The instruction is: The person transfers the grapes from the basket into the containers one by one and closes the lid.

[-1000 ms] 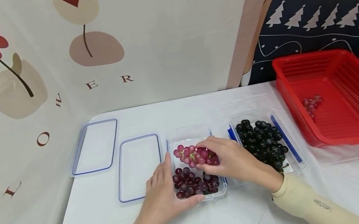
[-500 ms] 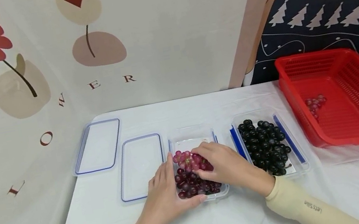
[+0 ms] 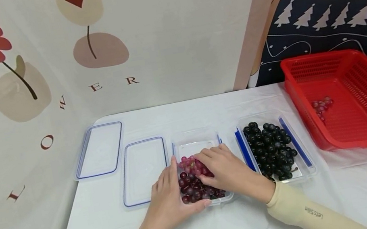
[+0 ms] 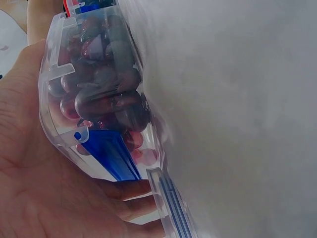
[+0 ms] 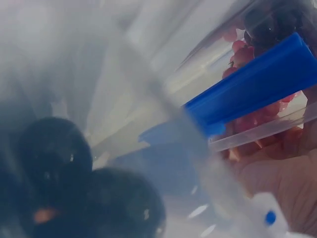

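My right hand grips a bunch of pink-red grapes inside a clear plastic container. Beneath and in front of this bunch lie dark red grapes, filling the near part of the container. My left hand is spread around the container's near left corner, with straight fingers along the left side and the thumb over the near rim. Through the clear wall in the left wrist view, grapes press close behind a blue clip. The right fingertips are partly hidden among the grapes.
To the right stands a second clear container full of black grapes. Farther right, a red basket holds a small bunch of pink grapes. Two clear lids with blue rims, a nearer lid and a farther lid, lie left.
My right hand has lowered the pink-red bunch toward me, down onto the dark red grapes in the container. The left hand has stayed at the container's corner.
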A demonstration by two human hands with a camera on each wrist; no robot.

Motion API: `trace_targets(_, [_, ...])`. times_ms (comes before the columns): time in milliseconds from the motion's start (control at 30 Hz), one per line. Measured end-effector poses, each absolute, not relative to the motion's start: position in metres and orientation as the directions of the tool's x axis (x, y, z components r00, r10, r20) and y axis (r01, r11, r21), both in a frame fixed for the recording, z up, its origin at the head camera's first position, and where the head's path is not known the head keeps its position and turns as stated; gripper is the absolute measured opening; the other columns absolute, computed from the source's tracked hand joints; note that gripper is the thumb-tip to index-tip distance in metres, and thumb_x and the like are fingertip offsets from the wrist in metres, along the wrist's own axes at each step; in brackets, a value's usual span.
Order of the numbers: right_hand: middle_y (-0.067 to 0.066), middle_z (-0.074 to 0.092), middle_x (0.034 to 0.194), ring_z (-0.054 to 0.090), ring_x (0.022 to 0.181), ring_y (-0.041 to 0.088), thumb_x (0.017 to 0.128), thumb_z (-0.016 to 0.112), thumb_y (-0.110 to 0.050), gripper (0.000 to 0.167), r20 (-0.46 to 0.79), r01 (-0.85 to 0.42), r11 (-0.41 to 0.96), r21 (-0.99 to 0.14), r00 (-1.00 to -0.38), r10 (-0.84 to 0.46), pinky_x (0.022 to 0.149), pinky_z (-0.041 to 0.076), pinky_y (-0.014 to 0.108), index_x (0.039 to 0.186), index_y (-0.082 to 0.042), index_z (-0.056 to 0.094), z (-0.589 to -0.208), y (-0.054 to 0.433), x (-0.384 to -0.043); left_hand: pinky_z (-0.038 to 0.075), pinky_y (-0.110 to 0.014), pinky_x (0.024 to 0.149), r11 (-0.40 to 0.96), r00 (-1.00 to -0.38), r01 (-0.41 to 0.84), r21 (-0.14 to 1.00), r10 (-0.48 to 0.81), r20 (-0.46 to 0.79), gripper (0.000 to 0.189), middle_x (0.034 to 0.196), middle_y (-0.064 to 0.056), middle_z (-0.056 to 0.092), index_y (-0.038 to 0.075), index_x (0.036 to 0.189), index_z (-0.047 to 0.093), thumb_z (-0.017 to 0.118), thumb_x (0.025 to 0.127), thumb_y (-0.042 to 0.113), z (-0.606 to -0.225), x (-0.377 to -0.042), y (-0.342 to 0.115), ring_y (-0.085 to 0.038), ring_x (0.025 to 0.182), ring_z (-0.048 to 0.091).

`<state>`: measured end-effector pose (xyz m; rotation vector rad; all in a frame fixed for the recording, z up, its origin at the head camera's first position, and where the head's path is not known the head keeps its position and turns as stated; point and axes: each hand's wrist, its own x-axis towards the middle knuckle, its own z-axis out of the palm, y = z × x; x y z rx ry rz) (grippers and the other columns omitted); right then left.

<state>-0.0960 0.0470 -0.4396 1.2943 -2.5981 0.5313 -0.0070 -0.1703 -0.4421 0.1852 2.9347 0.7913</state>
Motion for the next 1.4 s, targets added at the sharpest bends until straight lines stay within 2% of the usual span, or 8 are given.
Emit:
trace_targets(100, [0.007, 0.077, 0.123, 0.074, 0.109, 0.028, 0.096, 0.085, -0.038, 0.052, 0.303, -0.777, 0.584, -0.234, -0.629, -0.716, 0.105, 0.043, 0.058, 0.137, -0.008, 0.072, -0.441, 0.046, -0.095, 0.032, -0.075, 0.117, 0.857, -0.988, 0.089, 0.508, 0.14, -0.062, 0.149, 0.169, -0.033, 0.034, 0.004, 0.175, 0.003, 0.078, 0.076, 0.087, -0.441, -0.007, -0.171, -0.052, 0.154, 0.034])
trace_targets(200, [0.009, 0.077, 0.126, 0.07, 0.124, 0.033, 0.098, 0.083, -0.041, 0.053, 0.275, -0.747, 0.61, -0.263, -0.664, -0.695, 0.114, 0.033, 0.069, 0.138, -0.008, 0.073, -0.442, 0.047, -0.094, 0.033, -0.074, 0.116, 0.86, -0.988, 0.091, 0.502, 0.142, -0.063, 0.149, 0.168, -0.033, 0.035, 0.003, 0.175, 0.003, 0.078, 0.077, 0.087, -0.44, -0.006, -0.171, -0.052, 0.153, 0.035])
trace_targets(333, [0.01, 0.076, 0.131, 0.056, 0.143, 0.04, 0.101, 0.079, -0.041, 0.051, 0.239, -0.73, 0.623, -0.281, -0.682, -0.691, 0.118, 0.027, 0.073, 0.137, -0.006, 0.073, -0.442, 0.049, -0.093, 0.034, -0.073, 0.116, 0.863, -0.988, 0.095, 0.496, 0.143, -0.06, 0.149, 0.168, -0.033, 0.035, 0.002, 0.175, 0.004, 0.077, 0.077, 0.087, -0.438, -0.006, -0.171, -0.052, 0.153, 0.036])
trace_targets(500, [0.011, 0.072, 0.138, 0.044, 0.153, 0.041, 0.104, 0.075, -0.043, 0.055, 0.192, -0.723, 0.628, -0.287, -0.686, -0.702, 0.121, 0.023, 0.074, 0.14, -0.003, 0.069, -0.441, 0.052, -0.092, 0.033, -0.073, 0.116, 0.863, -0.988, 0.094, 0.497, 0.143, -0.062, 0.149, 0.168, -0.034, 0.035, 0.002, 0.175, 0.004, 0.077, 0.076, 0.088, -0.437, -0.006, -0.171, -0.052, 0.154, 0.035])
trace_targets(667, [0.012, 0.073, 0.137, 0.043, 0.154, 0.04, 0.104, 0.074, -0.044, 0.057, 0.165, -0.714, 0.637, -0.292, -0.693, -0.701, 0.123, 0.022, 0.072, 0.141, 0.0, 0.069, -0.44, 0.054, -0.09, 0.033, -0.073, 0.116, 0.862, -0.988, 0.095, 0.498, 0.143, -0.059, 0.149, 0.168, -0.033, 0.035, 0.002, 0.174, 0.004, 0.077, 0.076, 0.087, -0.438, -0.006, -0.171, -0.051, 0.154, 0.035])
trace_targets(967, [0.012, 0.077, 0.128, 0.061, 0.138, 0.034, 0.104, 0.076, -0.035, 0.046, 0.209, -0.749, 0.558, -0.359, -0.647, -0.734, 0.126, 0.024, 0.062, 0.133, 0.0, 0.073, -0.441, 0.056, -0.093, 0.032, -0.074, 0.117, 0.855, -0.988, 0.084, 0.512, 0.139, -0.07, 0.149, 0.17, -0.032, 0.033, 0.003, 0.175, 0.003, 0.078, 0.077, 0.086, -0.438, -0.006, -0.171, -0.05, 0.155, 0.033])
trace_targets(1200, [0.013, 0.072, 0.136, 0.049, 0.148, 0.038, 0.104, 0.075, -0.039, 0.052, 0.206, -0.728, 0.567, -0.385, -0.667, -0.716, 0.127, 0.021, 0.061, 0.138, -0.001, 0.068, -0.444, 0.057, -0.093, 0.031, -0.073, 0.118, 0.855, -0.988, 0.079, 0.513, 0.136, -0.075, 0.149, 0.169, -0.032, 0.033, 0.003, 0.175, 0.003, 0.078, 0.076, 0.087, -0.438, -0.006, -0.17, -0.051, 0.155, 0.033])
trace_targets(1400, [0.021, 0.055, 0.157, 0.038, 0.157, 0.038, 0.104, 0.075, -0.045, 0.071, 0.166, -0.668, 0.564, -0.485, -0.704, -0.69, 0.129, 0.015, 0.062, 0.155, 0.0, 0.054, -0.441, 0.061, -0.089, 0.031, -0.073, 0.118, 0.86, -0.988, 0.078, 0.505, 0.134, -0.076, 0.149, 0.17, -0.032, 0.032, 0.004, 0.175, 0.003, 0.076, 0.077, 0.088, -0.439, -0.006, -0.17, -0.05, 0.155, 0.033])
